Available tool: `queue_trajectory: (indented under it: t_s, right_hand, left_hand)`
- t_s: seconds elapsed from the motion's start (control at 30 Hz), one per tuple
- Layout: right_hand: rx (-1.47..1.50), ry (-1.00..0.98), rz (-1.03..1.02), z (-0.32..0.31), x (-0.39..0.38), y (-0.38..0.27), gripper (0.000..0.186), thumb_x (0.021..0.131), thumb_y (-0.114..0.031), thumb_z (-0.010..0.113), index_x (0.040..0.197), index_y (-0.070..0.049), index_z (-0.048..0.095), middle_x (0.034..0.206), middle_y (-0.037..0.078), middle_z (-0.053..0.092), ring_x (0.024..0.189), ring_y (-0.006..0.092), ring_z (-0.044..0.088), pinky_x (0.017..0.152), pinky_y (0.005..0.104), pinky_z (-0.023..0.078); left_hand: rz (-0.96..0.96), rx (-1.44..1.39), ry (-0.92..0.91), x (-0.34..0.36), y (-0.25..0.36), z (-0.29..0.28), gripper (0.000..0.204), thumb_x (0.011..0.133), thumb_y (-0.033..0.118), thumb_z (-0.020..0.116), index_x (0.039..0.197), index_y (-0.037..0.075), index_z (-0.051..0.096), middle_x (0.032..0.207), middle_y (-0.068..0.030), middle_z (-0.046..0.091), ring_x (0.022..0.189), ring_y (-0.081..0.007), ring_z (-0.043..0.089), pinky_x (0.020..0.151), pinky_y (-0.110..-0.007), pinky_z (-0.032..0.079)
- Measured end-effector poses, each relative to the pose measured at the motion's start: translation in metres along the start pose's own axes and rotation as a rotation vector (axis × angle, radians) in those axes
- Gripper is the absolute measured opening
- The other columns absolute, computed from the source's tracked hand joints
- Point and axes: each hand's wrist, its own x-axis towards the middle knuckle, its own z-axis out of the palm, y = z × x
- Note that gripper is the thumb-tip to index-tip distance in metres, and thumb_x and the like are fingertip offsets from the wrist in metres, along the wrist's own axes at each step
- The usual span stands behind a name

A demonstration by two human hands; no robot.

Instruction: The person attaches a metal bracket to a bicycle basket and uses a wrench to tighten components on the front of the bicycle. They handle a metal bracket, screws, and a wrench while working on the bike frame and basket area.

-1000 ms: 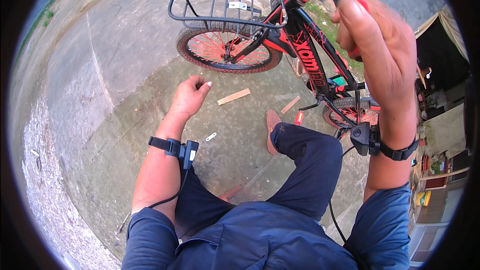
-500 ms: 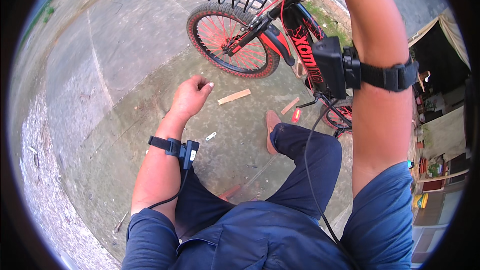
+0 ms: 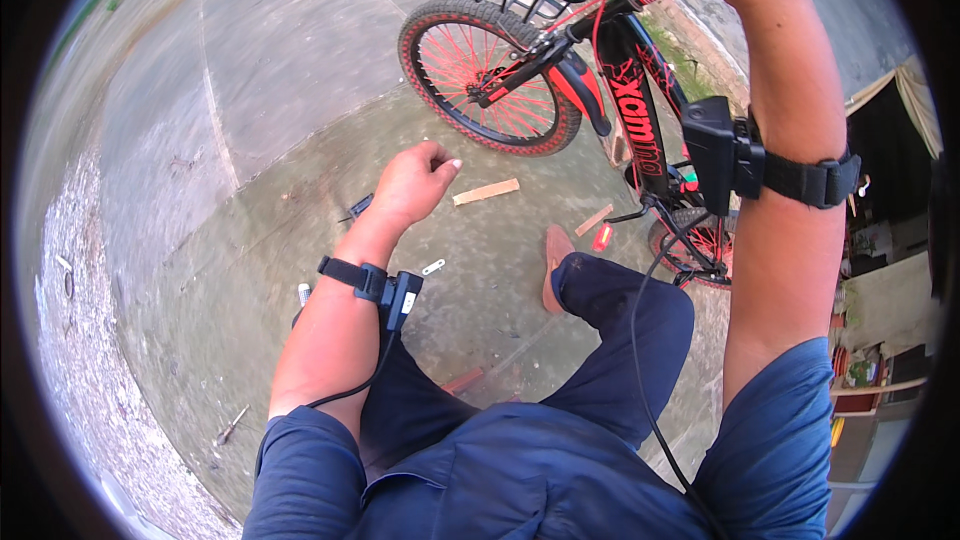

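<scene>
Hanging over the floor [image 3: 240,270], your left hand [image 3: 415,183] is loosely curled, fingers narrow; underside hidden, can't tell if it holds anything. Metal link [image 3: 433,267] lies loose below it, wood strip [image 3: 487,191] just right. Mind both underfoot. Front wheel [image 3: 488,82] is beyond; watch it doesn't swing. Cable [image 3: 634,325] hangs across your right thigh; keep it clear of the crank [image 3: 632,213]. Bike [image 3: 640,125] is right of centre. Your right arm [image 3: 785,260] reaches up toward the bars; right hand is past the top edge, can't tell its grip. Looks like steadying: I'd hold firm, elbow soft, bike upright.
</scene>
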Motion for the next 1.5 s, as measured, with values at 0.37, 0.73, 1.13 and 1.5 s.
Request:
queue_trajectory:
  t_s: [0.37,0.73,1.13,1.5]
  right_hand:
    - [0.015,0.023,-0.007,0.014,0.001,0.003,0.049,0.096,-0.031,0.058,0.06,0.001,0.059,0.047,0.004,0.049,0.038,0.0125,0.048,0.039,0.0264,0.037]
    - [0.116,0.033,-0.218,0.013,-0.008,0.023,0.044,0.098,-0.034,0.057,0.07,-0.002,0.063,0.058,0.0,0.055,0.046,0.0079,0.051,0.045,0.0228,0.04]
    - [-0.024,0.135,-0.351,-0.055,0.008,0.093,0.038,0.1,-0.031,0.052,0.115,0.001,0.067,0.113,0.01,0.067,0.109,0.017,0.06,0.1,0.0293,0.04]
    - [-0.12,0.129,0.112,-0.064,-0.045,0.211,0.04,0.096,-0.037,0.06,0.102,0.002,0.071,0.098,0.006,0.07,0.098,0.0125,0.06,0.093,0.0272,0.042]
  left_hand:
    - [-0.031,0.003,0.007,-0.003,-0.007,-0.005,0.033,0.088,0.033,0.064,0.096,0.001,0.067,0.09,-0.0183,0.069,0.086,-0.0338,0.066,0.077,-0.043,0.052]
    - [-0.025,-0.014,-0.006,0.0,-0.007,-0.004,0.033,0.088,0.033,0.063,0.096,0.001,0.067,0.09,-0.0196,0.069,0.086,-0.0351,0.066,0.078,-0.044,0.051]
    - [-0.004,-0.016,0.017,0.006,-0.012,-0.004,0.034,0.089,0.033,0.065,0.098,0.0,0.067,0.085,-0.0168,0.068,0.079,-0.0278,0.066,0.074,-0.039,0.051]
    - [-0.031,-0.023,0.048,0.008,-0.018,-0.006,0.033,0.089,0.031,0.065,0.099,0.0,0.067,0.085,-0.0159,0.068,0.077,-0.0261,0.065,0.074,-0.038,0.051]
